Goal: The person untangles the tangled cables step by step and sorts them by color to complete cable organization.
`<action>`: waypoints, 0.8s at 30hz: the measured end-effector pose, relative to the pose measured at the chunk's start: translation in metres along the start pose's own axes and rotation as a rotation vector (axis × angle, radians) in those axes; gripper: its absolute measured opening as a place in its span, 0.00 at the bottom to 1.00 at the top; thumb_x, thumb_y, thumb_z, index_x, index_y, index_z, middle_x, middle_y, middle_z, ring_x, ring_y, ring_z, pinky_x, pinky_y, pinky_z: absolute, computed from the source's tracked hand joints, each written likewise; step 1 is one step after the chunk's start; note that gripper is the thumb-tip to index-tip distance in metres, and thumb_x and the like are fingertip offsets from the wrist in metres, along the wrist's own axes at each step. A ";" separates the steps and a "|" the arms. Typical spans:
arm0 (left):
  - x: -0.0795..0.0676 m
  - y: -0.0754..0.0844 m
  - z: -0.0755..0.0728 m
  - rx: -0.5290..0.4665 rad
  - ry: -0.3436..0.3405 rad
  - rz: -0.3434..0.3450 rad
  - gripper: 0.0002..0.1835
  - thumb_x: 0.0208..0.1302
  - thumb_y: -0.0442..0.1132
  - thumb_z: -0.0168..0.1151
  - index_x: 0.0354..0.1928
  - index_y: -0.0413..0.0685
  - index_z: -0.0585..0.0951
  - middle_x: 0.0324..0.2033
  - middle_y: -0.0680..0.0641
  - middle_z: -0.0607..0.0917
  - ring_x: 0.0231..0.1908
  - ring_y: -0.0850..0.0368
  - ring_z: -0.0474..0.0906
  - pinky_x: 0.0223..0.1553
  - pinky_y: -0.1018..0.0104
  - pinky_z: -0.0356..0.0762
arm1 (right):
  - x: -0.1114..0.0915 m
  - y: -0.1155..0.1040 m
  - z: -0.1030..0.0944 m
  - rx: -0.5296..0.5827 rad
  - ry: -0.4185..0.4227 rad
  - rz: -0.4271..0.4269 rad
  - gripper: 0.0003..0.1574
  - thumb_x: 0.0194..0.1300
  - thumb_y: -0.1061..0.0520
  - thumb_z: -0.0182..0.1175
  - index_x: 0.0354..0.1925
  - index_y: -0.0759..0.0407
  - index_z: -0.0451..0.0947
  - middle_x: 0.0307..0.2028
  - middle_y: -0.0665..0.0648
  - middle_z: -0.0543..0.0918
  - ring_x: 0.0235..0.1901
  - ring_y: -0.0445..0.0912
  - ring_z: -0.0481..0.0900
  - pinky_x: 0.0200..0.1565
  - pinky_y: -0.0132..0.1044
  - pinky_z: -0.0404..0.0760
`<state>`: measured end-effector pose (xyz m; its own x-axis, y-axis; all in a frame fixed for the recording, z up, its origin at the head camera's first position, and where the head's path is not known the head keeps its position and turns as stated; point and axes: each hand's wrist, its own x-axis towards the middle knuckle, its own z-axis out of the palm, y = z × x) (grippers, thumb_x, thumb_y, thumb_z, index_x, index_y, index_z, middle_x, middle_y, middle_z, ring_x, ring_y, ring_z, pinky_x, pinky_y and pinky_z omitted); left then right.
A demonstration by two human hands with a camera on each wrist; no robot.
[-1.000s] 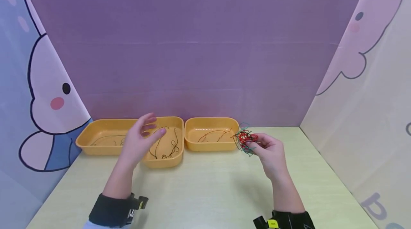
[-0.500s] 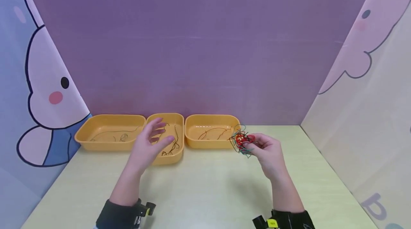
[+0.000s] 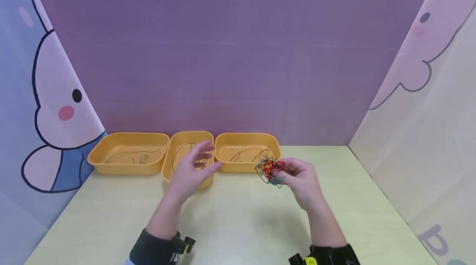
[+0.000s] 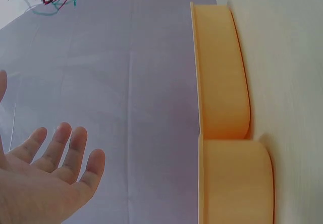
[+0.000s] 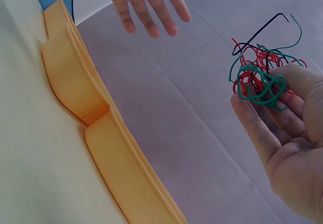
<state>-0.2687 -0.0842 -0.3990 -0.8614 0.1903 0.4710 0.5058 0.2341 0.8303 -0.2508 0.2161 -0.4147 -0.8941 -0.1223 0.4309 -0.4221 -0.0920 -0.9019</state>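
Note:
A tangled bundle of thin wires, red, green and black, is pinched between the thumb and fingers of my right hand, held above the table. In the right wrist view the wire bundle shows loose ends sticking out. My left hand hovers in front of the middle tray with its fingers spread and nothing in them; in the left wrist view the left hand has its palm turned up to the camera. Part of the middle tray is hidden behind this hand.
Three yellow trays line the back of the table. The left tray holds a few thin wires, the middle one dark wires, and the right tray reddish-brown wires. A purple backdrop stands behind them.
My left hand has moved right, from beside the left tray to in front of the middle one. The right hand has shifted slightly left with the wire bundle still pinched.

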 end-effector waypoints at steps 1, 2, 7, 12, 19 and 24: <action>0.000 0.000 0.003 -0.002 -0.004 0.003 0.34 0.57 0.47 0.70 0.65 0.54 0.68 0.54 0.52 0.77 0.52 0.54 0.72 0.51 0.46 0.71 | 0.000 0.000 0.001 0.000 -0.009 0.002 0.10 0.56 0.74 0.62 0.38 0.77 0.76 0.32 0.61 0.85 0.31 0.53 0.82 0.35 0.41 0.84; 0.001 -0.004 0.006 -0.002 -0.003 0.011 0.35 0.56 0.49 0.71 0.65 0.56 0.69 0.53 0.54 0.77 0.51 0.56 0.72 0.50 0.47 0.71 | -0.001 0.000 0.002 -0.004 -0.021 0.003 0.10 0.56 0.74 0.62 0.39 0.77 0.76 0.32 0.60 0.85 0.31 0.53 0.82 0.35 0.41 0.84; 0.001 -0.003 0.020 -0.037 -0.030 0.034 0.32 0.57 0.50 0.70 0.63 0.57 0.70 0.52 0.56 0.77 0.49 0.57 0.73 0.48 0.44 0.72 | -0.002 0.000 0.003 -0.028 -0.074 -0.003 0.11 0.55 0.73 0.63 0.39 0.74 0.77 0.33 0.61 0.85 0.31 0.53 0.81 0.34 0.40 0.84; 0.001 0.002 0.035 -0.074 -0.084 0.047 0.27 0.60 0.46 0.68 0.61 0.54 0.73 0.51 0.53 0.78 0.47 0.54 0.76 0.47 0.47 0.75 | -0.002 -0.002 0.006 -0.063 -0.114 -0.011 0.11 0.56 0.71 0.64 0.40 0.73 0.79 0.33 0.62 0.84 0.31 0.53 0.81 0.35 0.39 0.83; 0.003 0.007 0.053 -0.120 -0.112 0.045 0.20 0.63 0.44 0.65 0.58 0.58 0.77 0.51 0.55 0.80 0.45 0.57 0.76 0.45 0.54 0.76 | -0.002 -0.002 0.005 -0.089 -0.121 -0.011 0.11 0.56 0.71 0.65 0.40 0.70 0.80 0.33 0.63 0.84 0.31 0.54 0.80 0.34 0.37 0.83; 0.002 0.007 0.062 -0.111 -0.133 0.064 0.17 0.65 0.46 0.64 0.56 0.62 0.78 0.49 0.57 0.81 0.44 0.59 0.76 0.43 0.52 0.76 | -0.002 -0.001 0.005 -0.069 -0.145 -0.015 0.10 0.56 0.71 0.64 0.40 0.69 0.80 0.34 0.63 0.84 0.31 0.55 0.81 0.34 0.39 0.84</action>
<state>-0.2638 -0.0230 -0.4105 -0.8099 0.3277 0.4864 0.5447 0.1126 0.8311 -0.2473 0.2117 -0.4146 -0.8586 -0.2634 0.4397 -0.4489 -0.0278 -0.8932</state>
